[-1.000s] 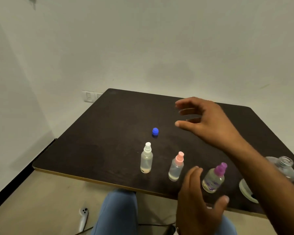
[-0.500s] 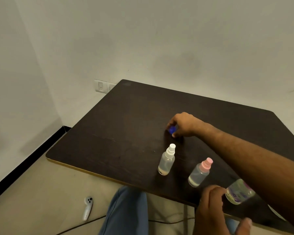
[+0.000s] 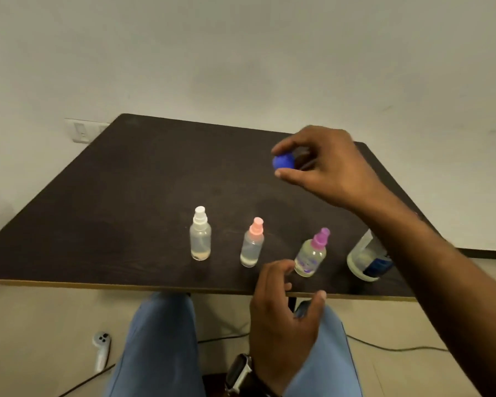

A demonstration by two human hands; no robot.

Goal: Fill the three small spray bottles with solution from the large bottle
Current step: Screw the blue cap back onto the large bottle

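Note:
Three small spray bottles stand in a row near the table's front edge: one with a white top, one with a pink top and one with a purple top. Each holds some clear liquid. The large clear bottle with a blue label stands at the right, partly hidden behind my right forearm. My right hand is raised above the table, fingertips pinching a blue cap. My left hand hovers at the front edge, fingers apart, just in front of the purple-topped bottle, holding nothing.
The dark wooden table stands against a white wall with a socket plate at its left corner. Below are my knees in blue trousers, a white controller on the floor and a cable.
My right hand picked the blue cap off the table and lifted it up and to the right. My left hand stays near the purple-topped bottle. The camera view shifted.

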